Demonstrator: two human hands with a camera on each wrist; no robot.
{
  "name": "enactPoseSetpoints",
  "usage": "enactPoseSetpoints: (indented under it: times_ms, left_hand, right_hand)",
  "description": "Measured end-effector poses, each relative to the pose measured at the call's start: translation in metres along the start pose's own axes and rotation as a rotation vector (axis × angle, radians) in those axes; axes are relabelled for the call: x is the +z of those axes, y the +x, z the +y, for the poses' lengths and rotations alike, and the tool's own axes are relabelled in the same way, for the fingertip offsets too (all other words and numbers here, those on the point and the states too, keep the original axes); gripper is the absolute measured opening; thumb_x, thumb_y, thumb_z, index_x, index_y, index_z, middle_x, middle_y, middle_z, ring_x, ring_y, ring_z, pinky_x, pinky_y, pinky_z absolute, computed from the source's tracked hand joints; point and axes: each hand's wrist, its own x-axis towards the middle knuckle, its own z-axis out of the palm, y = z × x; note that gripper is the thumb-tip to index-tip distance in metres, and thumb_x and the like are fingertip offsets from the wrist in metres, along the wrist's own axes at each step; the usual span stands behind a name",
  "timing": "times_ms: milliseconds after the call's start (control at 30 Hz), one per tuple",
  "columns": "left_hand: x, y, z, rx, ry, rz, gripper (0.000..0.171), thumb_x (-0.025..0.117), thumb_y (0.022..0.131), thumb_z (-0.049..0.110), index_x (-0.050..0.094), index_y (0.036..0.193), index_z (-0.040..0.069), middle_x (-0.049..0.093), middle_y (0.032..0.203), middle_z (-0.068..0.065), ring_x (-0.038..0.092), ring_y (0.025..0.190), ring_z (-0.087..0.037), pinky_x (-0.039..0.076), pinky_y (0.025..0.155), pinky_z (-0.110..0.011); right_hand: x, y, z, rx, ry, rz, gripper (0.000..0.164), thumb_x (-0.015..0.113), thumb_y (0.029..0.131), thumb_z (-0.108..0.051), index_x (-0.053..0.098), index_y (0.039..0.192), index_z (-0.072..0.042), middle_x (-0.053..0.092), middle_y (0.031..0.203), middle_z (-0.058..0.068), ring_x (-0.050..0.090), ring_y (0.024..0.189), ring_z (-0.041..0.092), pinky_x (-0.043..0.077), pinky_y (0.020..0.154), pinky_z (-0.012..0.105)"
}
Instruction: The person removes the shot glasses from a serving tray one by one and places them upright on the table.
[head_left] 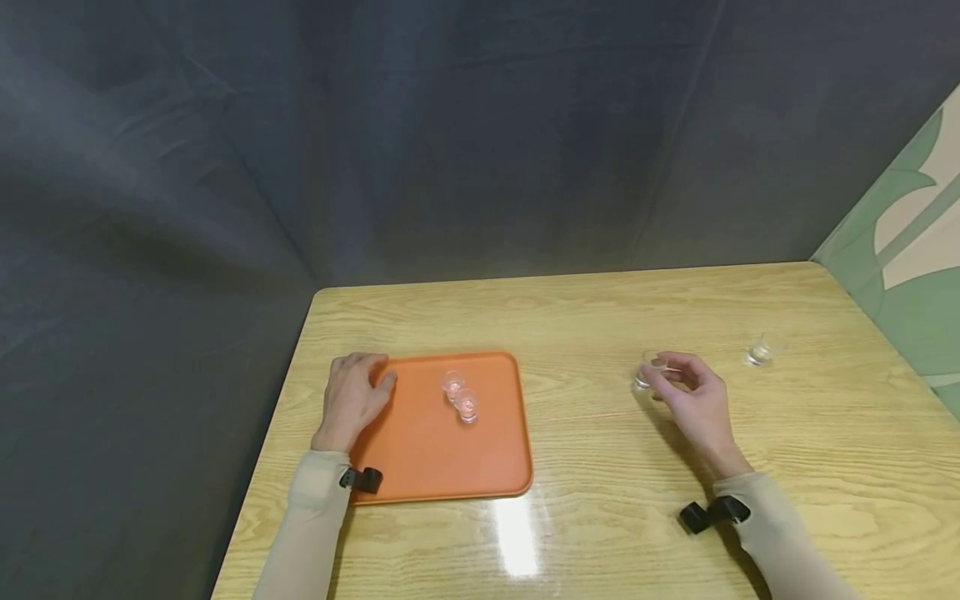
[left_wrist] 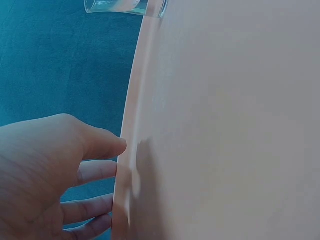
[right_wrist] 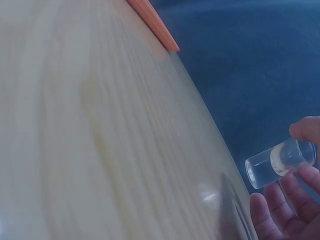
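My right hand pinches a small clear shot glass between thumb and fingers, over the table right of the orange tray. In the right wrist view this straight-sided glass appears slanted, with the thumb on one side near its rim and fingers on the other. My left hand is at the tray's far left corner. In the left wrist view its loosely bent fingers meet the tray's edge. Two more clear glasses, a farther one and a nearer one, stand close together on the tray.
Another clear glass stands on the wooden table farther right, beyond my right hand. Dark cloth hangs behind the table and along its left side. A green and beige patterned panel borders the right side.
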Motion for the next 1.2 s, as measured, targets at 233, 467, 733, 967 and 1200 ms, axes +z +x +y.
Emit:
enactPoseSetpoints:
  times_ms: [233,467,733,967,1200]
  left_hand:
    - [0.001,0.0,-0.001,0.0,0.004,0.002,0.041,0.069,0.102,0.029,0.072,0.135,0.005,0.065,0.142,-0.024,0.051,0.134,-0.047,0.047,0.108,-0.059]
    - [0.001,0.0,0.0,-0.003,0.002,0.002,0.041,0.07,0.102,0.03,0.072,0.135,0.006,0.065,0.142,-0.024,0.051,0.134,-0.046,0.047,0.108,-0.059]
    - [0.0,0.0,0.001,-0.011,0.007,-0.006,0.041,0.069,0.103,0.029,0.071,0.136,0.005,0.064,0.143,-0.024,0.05,0.136,-0.046,0.047,0.109,-0.06]
    - [0.0,0.001,0.001,-0.004,-0.001,0.002,0.041,0.07,0.102,0.029,0.072,0.135,0.005,0.065,0.141,-0.024,0.051,0.135,-0.046,0.047,0.109,-0.059]
    - [0.001,-0.001,-0.001,-0.008,-0.003,0.0,0.041,0.07,0.102,0.029,0.072,0.136,0.006,0.065,0.142,-0.023,0.05,0.135,-0.045,0.047,0.108,-0.059]
  right_hand:
    - [-0.02,0.011,0.01,0.045,0.097,0.093,0.034,0.082,0.096,-0.019,0.068,0.125,-0.008,0.07,0.105,-0.021,0.069,0.091,-0.005,0.06,0.068,0.015]
    - [-0.035,0.017,0.013,0.089,0.159,0.165,0.027,0.083,0.094,-0.016,0.07,0.117,-0.013,0.07,0.1,-0.019,0.069,0.086,-0.006,0.058,0.067,0.013]
    - [-0.053,0.024,0.016,0.122,0.268,0.232,0.027,0.086,0.091,-0.013,0.07,0.113,-0.013,0.07,0.1,-0.013,0.071,0.081,-0.004,0.059,0.065,0.013]
    - [-0.069,0.032,0.021,0.162,0.327,0.334,0.028,0.087,0.088,-0.01,0.071,0.111,-0.012,0.071,0.098,-0.011,0.071,0.076,-0.003,0.058,0.062,0.013]
    - [-0.081,0.039,0.024,0.227,0.315,0.417,0.028,0.087,0.087,-0.009,0.073,0.111,-0.014,0.07,0.095,-0.014,0.069,0.075,-0.005,0.056,0.062,0.01]
